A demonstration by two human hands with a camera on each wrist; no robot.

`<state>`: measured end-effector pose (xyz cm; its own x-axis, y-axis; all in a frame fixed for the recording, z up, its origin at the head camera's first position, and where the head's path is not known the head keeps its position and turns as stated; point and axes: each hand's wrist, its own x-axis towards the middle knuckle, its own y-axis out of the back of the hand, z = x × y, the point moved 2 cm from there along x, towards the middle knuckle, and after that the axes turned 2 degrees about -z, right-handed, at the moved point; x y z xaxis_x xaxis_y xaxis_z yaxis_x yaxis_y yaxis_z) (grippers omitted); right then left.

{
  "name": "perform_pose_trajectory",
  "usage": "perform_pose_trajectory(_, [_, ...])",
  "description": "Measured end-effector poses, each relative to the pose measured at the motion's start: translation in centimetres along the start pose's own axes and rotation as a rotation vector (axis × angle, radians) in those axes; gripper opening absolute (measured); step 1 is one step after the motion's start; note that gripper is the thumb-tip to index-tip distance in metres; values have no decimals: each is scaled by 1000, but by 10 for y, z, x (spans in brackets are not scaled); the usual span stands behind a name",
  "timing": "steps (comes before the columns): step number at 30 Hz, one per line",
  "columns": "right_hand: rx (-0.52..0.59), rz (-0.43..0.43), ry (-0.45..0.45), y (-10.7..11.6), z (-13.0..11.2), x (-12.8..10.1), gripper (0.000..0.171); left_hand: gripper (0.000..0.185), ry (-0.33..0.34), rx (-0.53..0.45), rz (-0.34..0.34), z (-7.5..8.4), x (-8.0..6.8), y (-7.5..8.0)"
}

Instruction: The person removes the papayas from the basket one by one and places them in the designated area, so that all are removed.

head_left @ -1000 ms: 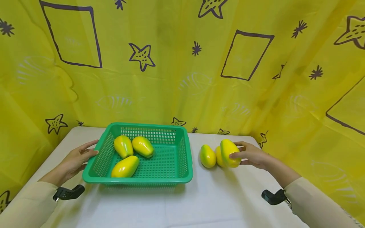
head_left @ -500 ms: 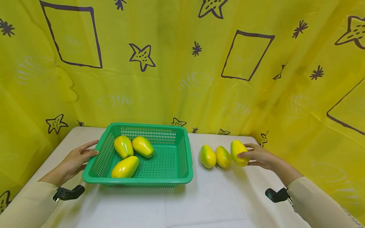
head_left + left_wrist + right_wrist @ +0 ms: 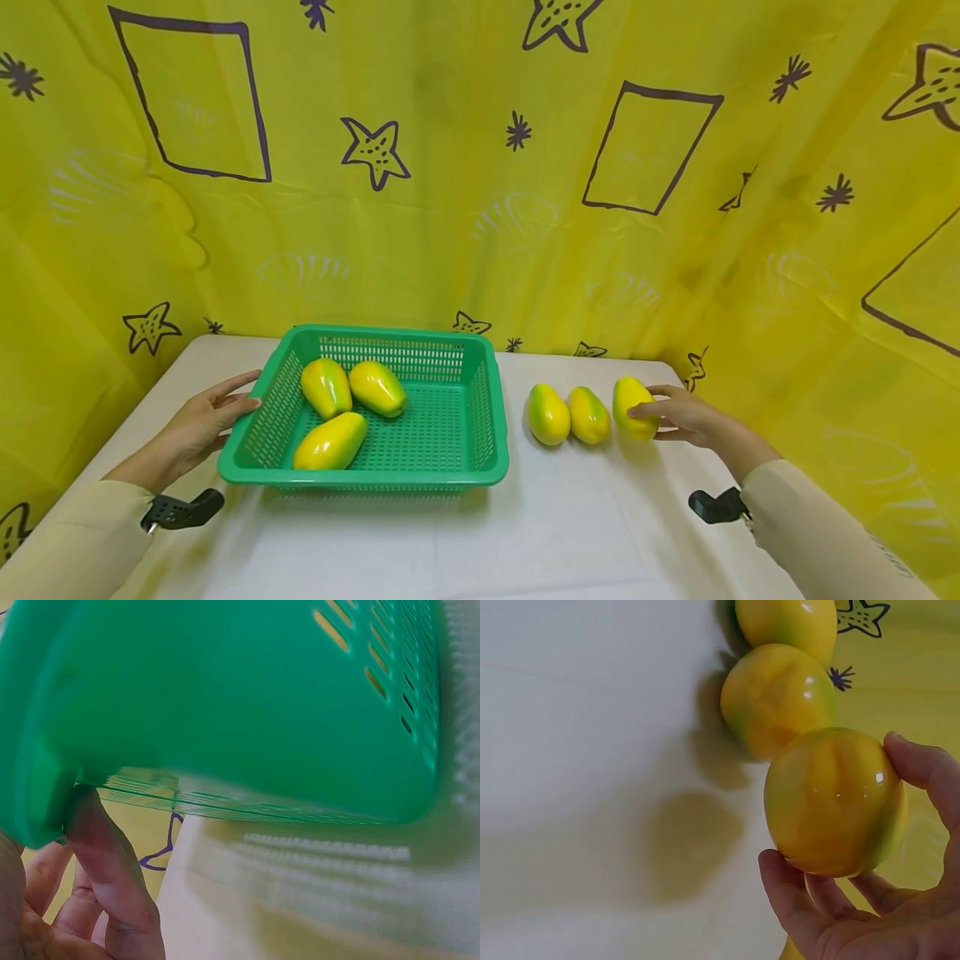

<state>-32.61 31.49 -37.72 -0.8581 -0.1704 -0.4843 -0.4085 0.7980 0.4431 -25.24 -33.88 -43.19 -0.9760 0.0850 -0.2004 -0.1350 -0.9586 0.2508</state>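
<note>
1. Your head view is bright and evenly lit, and soft shadows sit under the basket (image 3: pixel 450 479).
2. The curtain (image 3: pixel 480 167) bows at the edges: wide-lens distortion.
3. Your left wrist view is smeared, probably too close to focus.
4. Small glare spots gleam on the fruit (image 3: pixel 832 802), which throws a shadow leftward.

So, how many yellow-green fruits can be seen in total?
6. Three lie in the green basket. Three stand in a row on the table, and one held by the right hand.
</note>
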Motion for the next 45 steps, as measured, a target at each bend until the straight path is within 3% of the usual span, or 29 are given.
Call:
perform_pose_trajectory(11, [42,32,-59,1,10,15,88,79,2,1,2,0,-1,-1])
perform_pose_trajectory(24, [45,16,-69,-2,23,32,90,78,-5,-13,2,1,0,-1])
perform_pose_trajectory(45, [42,16,-94,-1,32,38,92,78,4,1,3,-1,1,0])
